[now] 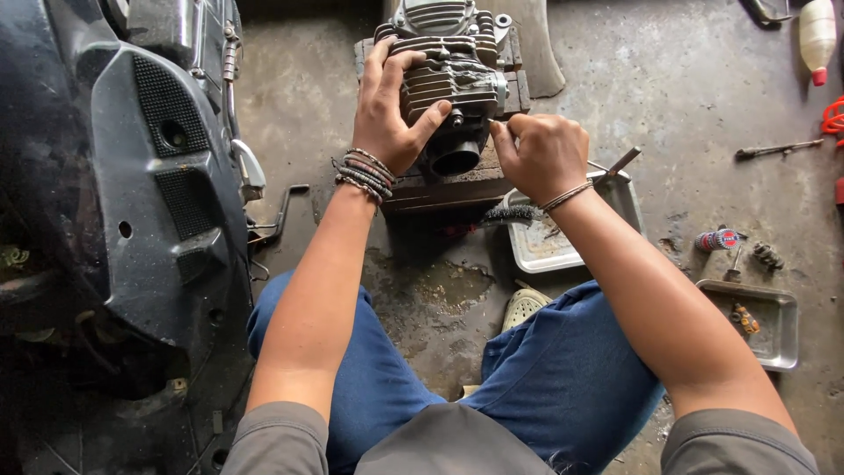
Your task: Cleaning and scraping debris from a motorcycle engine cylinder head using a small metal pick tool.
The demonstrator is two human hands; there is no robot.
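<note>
A grey finned engine cylinder head (457,70) rests on a wooden block (440,185) on the concrete floor. My left hand (387,110) lies over its left side, fingers spread across the fins and thumb hooked near the round port (457,158). My right hand (541,154) is closed at the head's lower right corner, pinching something small against it that I cannot make out. Both wrists carry bracelets.
A black scooter body (132,220) fills the left side. To the right lie a metal tray (571,237) with a wire brush (510,214), a smaller tray (765,321) with small parts, a spanner (774,149), a white bottle (818,35) and loose bits. My knees are in blue jeans.
</note>
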